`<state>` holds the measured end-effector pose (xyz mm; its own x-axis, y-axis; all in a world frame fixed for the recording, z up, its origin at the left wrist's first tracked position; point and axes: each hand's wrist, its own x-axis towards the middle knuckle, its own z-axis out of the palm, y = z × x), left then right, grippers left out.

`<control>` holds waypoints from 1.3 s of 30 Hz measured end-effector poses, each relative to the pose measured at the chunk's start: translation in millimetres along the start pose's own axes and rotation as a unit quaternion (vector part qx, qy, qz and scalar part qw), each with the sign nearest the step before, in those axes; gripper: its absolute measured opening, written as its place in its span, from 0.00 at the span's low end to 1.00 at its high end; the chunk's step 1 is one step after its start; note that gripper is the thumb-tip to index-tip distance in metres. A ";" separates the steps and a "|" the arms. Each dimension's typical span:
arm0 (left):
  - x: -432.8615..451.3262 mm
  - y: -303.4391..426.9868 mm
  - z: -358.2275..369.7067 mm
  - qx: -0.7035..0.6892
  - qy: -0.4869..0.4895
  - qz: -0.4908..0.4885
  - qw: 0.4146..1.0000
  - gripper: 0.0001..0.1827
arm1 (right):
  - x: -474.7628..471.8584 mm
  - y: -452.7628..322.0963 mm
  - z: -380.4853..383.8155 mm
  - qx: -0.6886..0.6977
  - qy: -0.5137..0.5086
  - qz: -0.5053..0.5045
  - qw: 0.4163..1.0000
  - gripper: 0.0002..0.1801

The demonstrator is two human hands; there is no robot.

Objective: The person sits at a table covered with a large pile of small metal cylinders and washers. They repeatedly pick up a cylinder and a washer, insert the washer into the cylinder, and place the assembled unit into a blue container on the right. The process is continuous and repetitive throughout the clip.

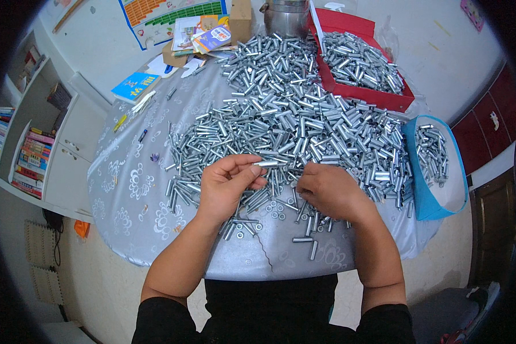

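Note:
My left hand (232, 178) pinches a shiny metal sleeve (267, 164) between thumb and fingers, held level above the near edge of a big heap of metal parts. To its right, my right hand (329, 191) has its fingertips drawn together, low over the same heap; the fingers hide what may be between them. Loose metal sleeves (279, 116) make up much of the heap, with long thin bolts (217, 133) mostly on its left side. Several small washers (275, 208) lie on the cloth between my hands. Two sleeves (303, 240) rest closer to me.
A red box (370, 99) full of finished-looking metal pieces stands at the back right. A blue fabric bin (434, 206) with more pieces sits at the right edge. Books (135, 86), a yellow pen (120, 123) and a metal pot (287, 19) are on the patterned tablecloth (133, 206).

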<state>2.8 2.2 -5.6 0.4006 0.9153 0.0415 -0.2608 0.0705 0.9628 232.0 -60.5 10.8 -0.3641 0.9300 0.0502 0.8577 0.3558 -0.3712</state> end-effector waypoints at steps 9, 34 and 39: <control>0.2 0.6 -0.2 -0.018 -0.022 -0.021 0.999 0.11 | 8.2 5.0 -2.7 0.566 0.076 0.126 0.811 0.06; -1.3 4.8 -3.1 -0.048 -0.084 -0.094 0.991 0.11 | 16.9 -8.7 10.7 0.684 0.025 0.138 0.716 0.08; 0.3 4.0 -2.0 -0.046 -0.024 -0.053 0.997 0.11 | 12.2 -2.1 -0.4 0.475 0.179 0.111 0.854 0.07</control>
<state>0.1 3.5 -2.3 0.4722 0.8803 -0.0451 -0.2922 0.2045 0.9342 225.9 -49.8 12.6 0.0488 0.9940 0.0974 0.1466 0.0894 -0.9851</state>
